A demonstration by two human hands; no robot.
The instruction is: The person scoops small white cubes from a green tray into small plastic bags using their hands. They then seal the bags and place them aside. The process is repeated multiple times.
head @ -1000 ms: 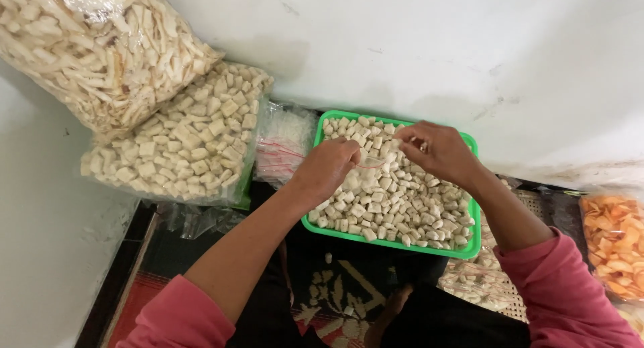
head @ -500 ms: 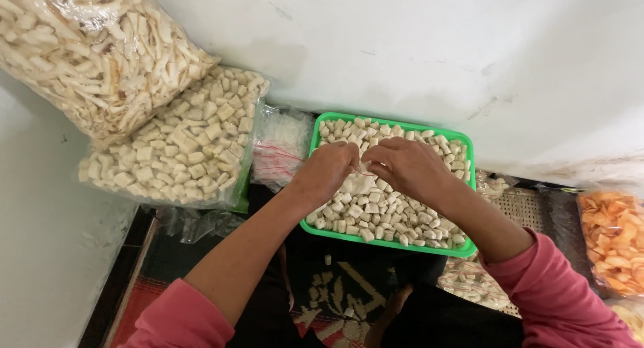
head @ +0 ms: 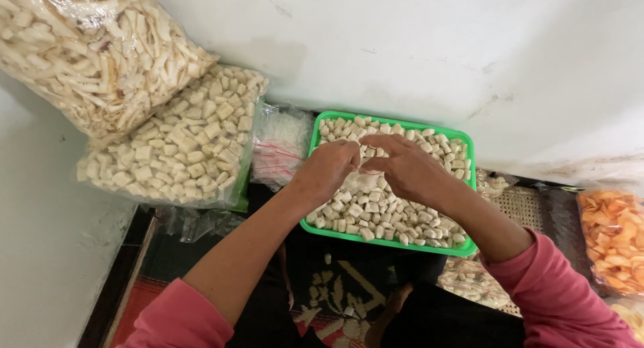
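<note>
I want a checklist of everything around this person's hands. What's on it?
Surface: dark patterned cloth over the lap, with one loose pale piece on it.
Job's things: green tray filled with small pale chunks; a small clear bag seems pinched between the hands.
Clutter: big bag of pale cubes, big bag of pale strips, stack of small clear bags, bag of orange chips.
Grippers: left hand and right hand meet fingertip to fingertip over the tray.
Cables: nothing seen.
Surroundings: white wall behind; woven mat at right.
</note>
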